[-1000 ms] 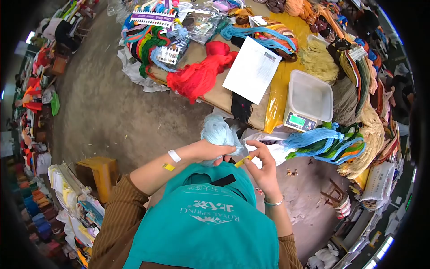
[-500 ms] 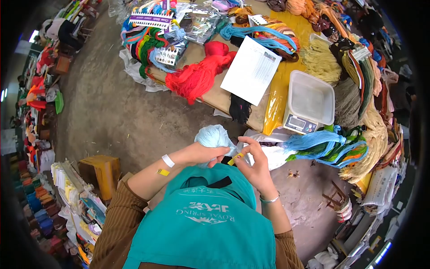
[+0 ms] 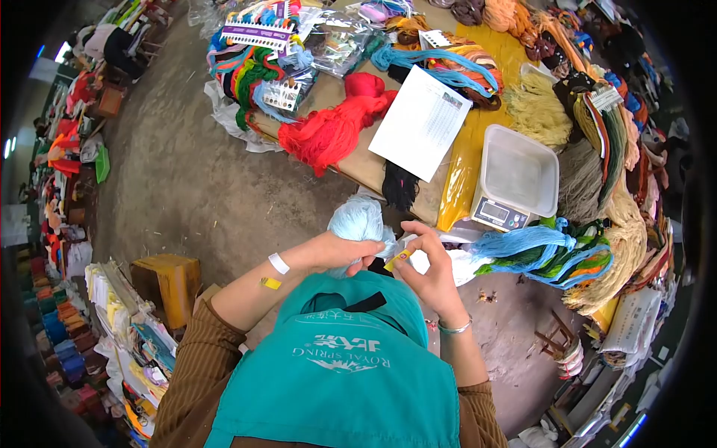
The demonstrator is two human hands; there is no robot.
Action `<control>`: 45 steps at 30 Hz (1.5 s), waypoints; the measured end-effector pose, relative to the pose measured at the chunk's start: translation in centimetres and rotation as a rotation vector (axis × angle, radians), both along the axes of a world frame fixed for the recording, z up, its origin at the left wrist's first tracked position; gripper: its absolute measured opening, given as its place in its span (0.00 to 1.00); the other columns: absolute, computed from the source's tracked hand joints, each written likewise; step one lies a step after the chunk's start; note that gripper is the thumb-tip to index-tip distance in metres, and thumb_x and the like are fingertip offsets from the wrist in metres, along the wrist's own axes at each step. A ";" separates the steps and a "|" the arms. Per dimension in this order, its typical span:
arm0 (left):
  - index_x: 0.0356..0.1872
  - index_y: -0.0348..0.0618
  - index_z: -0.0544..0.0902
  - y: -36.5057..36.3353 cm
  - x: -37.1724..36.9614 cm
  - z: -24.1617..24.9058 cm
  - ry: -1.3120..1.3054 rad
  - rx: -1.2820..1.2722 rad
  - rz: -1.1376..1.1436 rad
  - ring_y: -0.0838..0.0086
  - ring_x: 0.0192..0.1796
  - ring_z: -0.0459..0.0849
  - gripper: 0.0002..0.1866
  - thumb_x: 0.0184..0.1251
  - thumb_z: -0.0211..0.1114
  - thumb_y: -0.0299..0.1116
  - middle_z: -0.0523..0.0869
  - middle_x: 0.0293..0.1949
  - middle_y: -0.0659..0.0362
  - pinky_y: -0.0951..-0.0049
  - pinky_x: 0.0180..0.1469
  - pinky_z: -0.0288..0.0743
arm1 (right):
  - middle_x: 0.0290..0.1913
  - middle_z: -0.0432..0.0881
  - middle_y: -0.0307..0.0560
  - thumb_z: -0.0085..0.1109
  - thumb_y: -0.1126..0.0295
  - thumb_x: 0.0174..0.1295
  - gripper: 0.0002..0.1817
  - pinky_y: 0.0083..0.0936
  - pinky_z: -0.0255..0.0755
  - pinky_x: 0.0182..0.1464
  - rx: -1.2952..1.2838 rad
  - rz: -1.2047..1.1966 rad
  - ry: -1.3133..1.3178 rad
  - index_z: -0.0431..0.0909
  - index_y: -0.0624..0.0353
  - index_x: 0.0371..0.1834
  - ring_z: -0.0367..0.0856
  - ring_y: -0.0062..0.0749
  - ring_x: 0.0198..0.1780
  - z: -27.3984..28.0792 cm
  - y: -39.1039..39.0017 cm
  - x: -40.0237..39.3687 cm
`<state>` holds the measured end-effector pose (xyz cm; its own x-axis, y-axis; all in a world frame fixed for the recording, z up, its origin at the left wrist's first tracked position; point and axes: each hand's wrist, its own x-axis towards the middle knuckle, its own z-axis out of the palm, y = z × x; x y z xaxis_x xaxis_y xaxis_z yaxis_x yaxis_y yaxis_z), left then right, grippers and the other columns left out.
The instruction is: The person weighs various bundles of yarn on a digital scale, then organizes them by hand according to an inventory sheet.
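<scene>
My left hand (image 3: 340, 252) is closed around a light blue yarn skein (image 3: 357, 219), whose rounded bulk bulges above the fingers in front of my apron. A looser part of the yarn hangs below and to the right of my thumb. Just right of it, my right hand (image 3: 427, 270) pinches a small yellow label (image 3: 399, 258) between thumb and fingers, close beside the skein. A yellow sticker (image 3: 271, 283) and a white band (image 3: 278, 263) are on my left forearm.
Ahead, a table carries a red yarn bundle (image 3: 332, 131), a printed sheet (image 3: 421, 123) and a scale (image 3: 496, 212) with a plastic tub (image 3: 518, 170). Blue and green skeins (image 3: 549, 250) lie to the right. A yellow box (image 3: 166, 287) stands at left.
The skein stands slightly higher in my left hand. The yellow label has shifted a little and tilted in my right fingers, showing more of its face.
</scene>
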<state>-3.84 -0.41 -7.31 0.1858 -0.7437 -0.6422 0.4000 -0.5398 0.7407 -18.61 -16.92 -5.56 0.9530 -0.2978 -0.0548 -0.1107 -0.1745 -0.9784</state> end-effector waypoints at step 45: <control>0.44 0.42 0.85 -0.6 7.1 14.9 -1.476 -0.790 0.246 0.62 0.39 0.83 0.10 0.63 0.70 0.32 0.86 0.38 0.55 0.63 0.42 0.76 | 0.19 0.54 0.24 0.53 0.68 0.71 0.17 0.13 0.44 0.19 0.797 -0.033 -0.108 0.70 0.55 0.61 0.49 0.09 0.17 16.8 2.2 11.3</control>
